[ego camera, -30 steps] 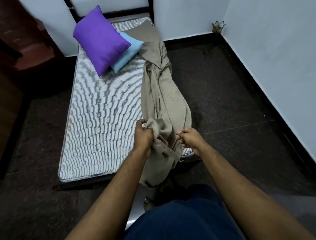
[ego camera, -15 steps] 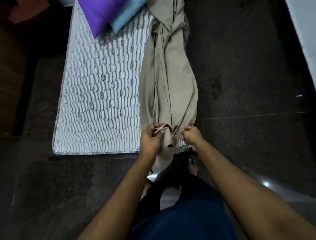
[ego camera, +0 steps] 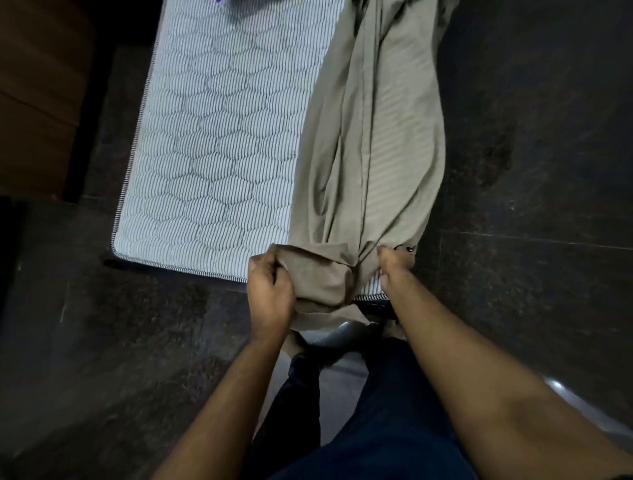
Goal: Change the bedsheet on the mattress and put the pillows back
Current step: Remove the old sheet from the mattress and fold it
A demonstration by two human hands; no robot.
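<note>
Dark blue trousers (ego camera: pixel 376 428): nearest item, lower centre; the person stands at the foot end of the bed, one bare foot (ego camera: pixel 298 342) partly visible on the floor below the cloth.

Left hand (ego camera: pixel 269 294): fingers curled tight, gripping a bunched end of the beige bedsheet with faint woven stripes (ego camera: pixel 370 154); the gathered wad bulges out beside the knuckles and hangs over the mattress foot edge.

Right hand (ego camera: pixel 394 265): fingers curled around a second gathered fold of the same sheet, just at the near right corner of the mattress.

Bedsheet: soft, matte, deeply creased; roped into one long bundle running along the right-hand side of the mattress from the hands to the top of the view, its outer edge overhanging the mattress side above the floor.

White quilted mattress with fine dark stripes and hexagon stitching (ego camera: pixel 212 154): uncovered over its left and centre portions; corded piping along the rim, rounded near-left corner.

Dark speckled polished stone floor (ego camera: pixel 548 171): open on the right of the bed and in front of it; a narrower strip on the left.

Brown wooden panel (ego camera: pixel 37 96): far left, beyond that strip.

Purple pillow (ego camera: pixel 222 1): only a sliver at the top edge, on the mattress.
</note>
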